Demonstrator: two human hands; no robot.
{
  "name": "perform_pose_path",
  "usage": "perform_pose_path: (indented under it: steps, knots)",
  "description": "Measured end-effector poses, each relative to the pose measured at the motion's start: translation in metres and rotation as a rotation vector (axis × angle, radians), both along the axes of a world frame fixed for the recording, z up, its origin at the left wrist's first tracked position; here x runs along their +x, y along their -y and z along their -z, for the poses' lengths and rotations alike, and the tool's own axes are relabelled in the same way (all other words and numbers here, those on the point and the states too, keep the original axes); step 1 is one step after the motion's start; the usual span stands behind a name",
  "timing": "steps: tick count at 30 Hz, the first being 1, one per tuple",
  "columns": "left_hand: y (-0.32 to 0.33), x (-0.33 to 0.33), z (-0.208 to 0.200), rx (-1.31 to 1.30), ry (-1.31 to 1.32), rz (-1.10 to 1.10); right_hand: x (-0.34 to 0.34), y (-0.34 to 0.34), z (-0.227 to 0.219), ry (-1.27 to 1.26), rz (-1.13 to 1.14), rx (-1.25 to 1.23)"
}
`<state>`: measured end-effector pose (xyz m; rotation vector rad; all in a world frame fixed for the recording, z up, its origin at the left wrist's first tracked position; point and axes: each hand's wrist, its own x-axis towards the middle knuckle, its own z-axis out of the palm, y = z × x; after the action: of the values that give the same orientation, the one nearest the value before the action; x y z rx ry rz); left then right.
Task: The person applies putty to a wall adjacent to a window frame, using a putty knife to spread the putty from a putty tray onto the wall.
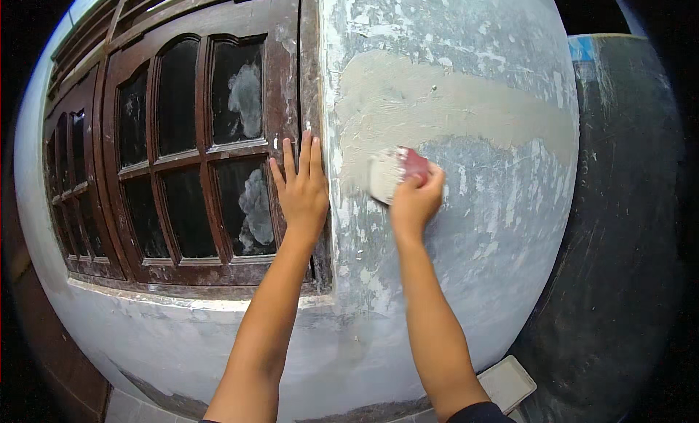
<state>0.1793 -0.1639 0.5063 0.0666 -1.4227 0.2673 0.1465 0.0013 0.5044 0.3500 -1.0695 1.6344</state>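
My left hand point(304, 184) lies flat with its fingers stretched out against the brown wooden window frame point(311, 73), beside the wall's corner edge. In my right hand point(416, 201) is a red putty spreader point(416, 165), gripped between thumb and fingers. Pale putty coats its broad face, and its lower edge is against or very close to the wall point(466, 255); exactly which, I cannot tell. A wide band of wet-looking beige putty point(437, 106) runs over the wall above and right of the spreader. Below that band the surface is patchy grey and white.
Dark glass panes point(178, 95) fill the window at left, two smeared white. A whitish rectangular tray point(507, 383) rests low at the right, partly behind my right arm. Beyond the wall's right edge stands a dark panel point(619, 204). A pale sill point(182, 301) runs under the window.
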Motion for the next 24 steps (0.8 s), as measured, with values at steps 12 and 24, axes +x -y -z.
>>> perform_pose_path:
  steps: [12, 24]
  knots:
    - [-0.001, 0.002, -0.001, -0.007, -0.008, 0.0, 0.012, 0.007, -0.008, -0.069, 0.044, 0.113]
    - [-0.001, 0.004, -0.001, -0.014, -0.035, -0.079, 0.008, -0.001, -0.012, -0.102, 0.037, 0.056]
